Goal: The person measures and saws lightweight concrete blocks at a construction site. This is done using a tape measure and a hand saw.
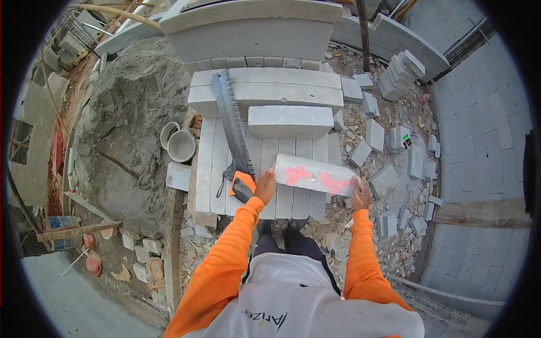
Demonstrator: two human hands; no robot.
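Observation:
A pale lightweight concrete block with pink patches on its face is held between my two hands, over a stack of similar blocks. My left hand grips its left end, close to the saw's handle. On the right end, the fingers of my right hand are closed around the corner. A hand saw with an orange and black handle lies across the stack, teeth facing right. Another block rests behind the one I hold, in front of a longer row of blocks.
To the left are a heap of grey sand and a bucket. Loose blocks and rubble lie on the right, before a block wall. A timber plank runs along the left of the stack.

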